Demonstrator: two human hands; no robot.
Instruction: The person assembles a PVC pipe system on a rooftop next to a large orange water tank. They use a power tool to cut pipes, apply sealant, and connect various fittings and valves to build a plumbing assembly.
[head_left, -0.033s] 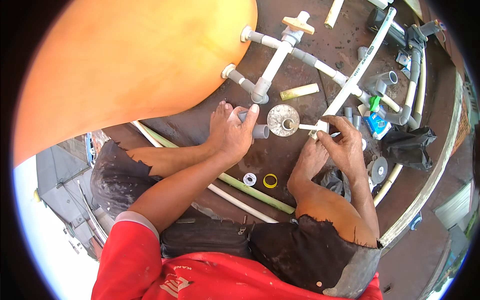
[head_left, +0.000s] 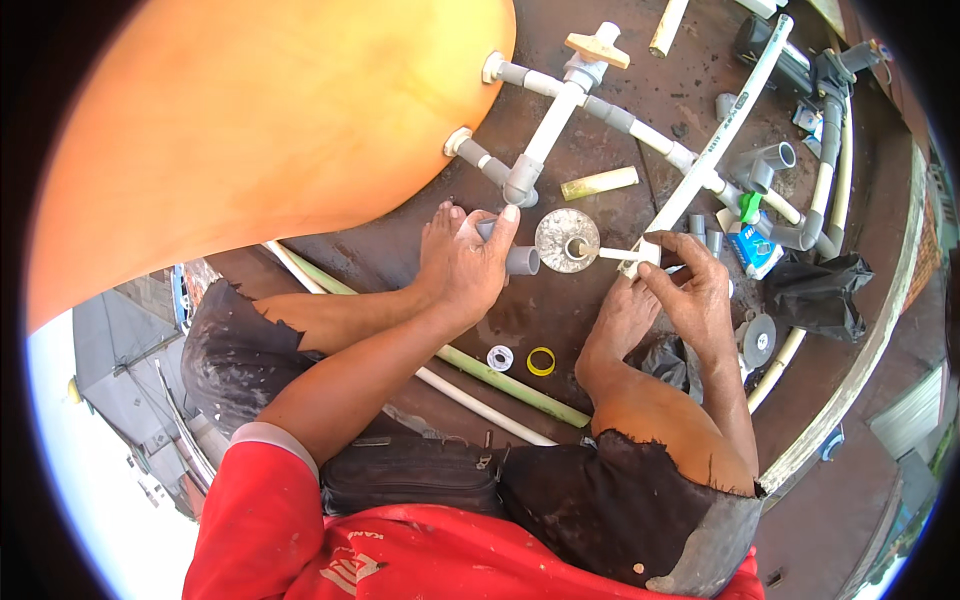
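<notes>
Hands bare and unglobed by any cover, a person in a red shirt sits beside an orange tank (head_left: 270,150), the left hand (head_left: 475,262) closed around a gray pipe fitting (head_left: 522,261) and the right hand (head_left: 695,285) pinching a white piece (head_left: 649,250) between thumb and fingers, near the lower end of a long white pipe (head_left: 715,150). Whether that piece belongs to the pipe cannot be told. A short white stick (head_left: 614,254) spans the gap from it to a round metal tin (head_left: 567,222), which sits between the hands with a dark opening in its face. The tin looks the likeliest casualty: a knock from the fitting, or a sideways tug on the stick, could tip it and spill any contents toward the bare feet close by. A loose pinch could let the white piece slip, while a swing of the long pipe might jar the assembled pipework (head_left: 640,130). A white roll (head_left: 500,358) and a yellow ring (head_left: 541,361), lying loose nearby, could roll off if kicked.
</notes>
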